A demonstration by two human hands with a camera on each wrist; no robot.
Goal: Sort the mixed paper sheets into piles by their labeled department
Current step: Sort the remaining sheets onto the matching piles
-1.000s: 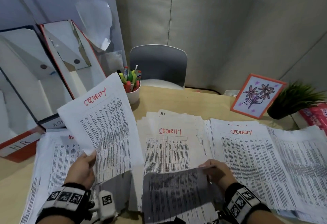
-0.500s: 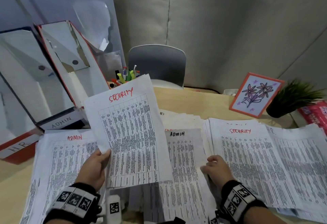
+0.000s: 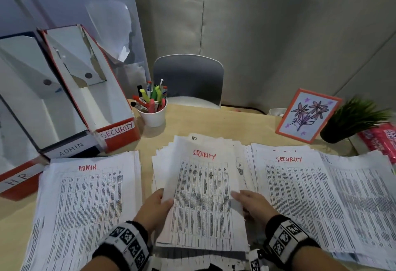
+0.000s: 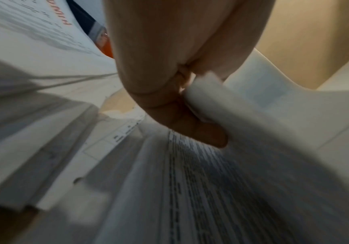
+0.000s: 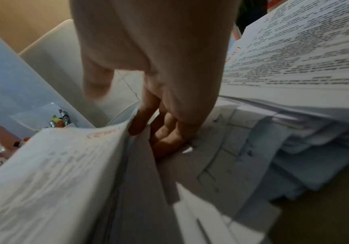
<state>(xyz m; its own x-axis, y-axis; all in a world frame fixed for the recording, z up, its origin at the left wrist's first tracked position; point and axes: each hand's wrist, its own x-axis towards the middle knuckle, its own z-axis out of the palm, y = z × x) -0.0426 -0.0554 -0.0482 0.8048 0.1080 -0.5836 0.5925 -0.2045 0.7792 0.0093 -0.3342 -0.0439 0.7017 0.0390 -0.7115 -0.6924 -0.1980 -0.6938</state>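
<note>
SECURITY sheet [image 3: 203, 198] now over middle pile, between both hands' fingers [image 3: 166, 203].

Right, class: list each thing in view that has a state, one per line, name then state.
Left hand: pinches the held sheet's left edge.
Right hand: fingers at its right edge.
Held sheet: marked SECURITY, over the middle stack.
Admin pile: flat.
Security pile: flat.
Security box: no papers visible inside.
Pen cup: upright, full.

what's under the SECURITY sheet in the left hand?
The mixed middle stack, its fanned edges showing around the SECURITY sheet that the left hand pinches. The stack's top label is covered. The right hand reaches in at the sheet's right edge.
</note>
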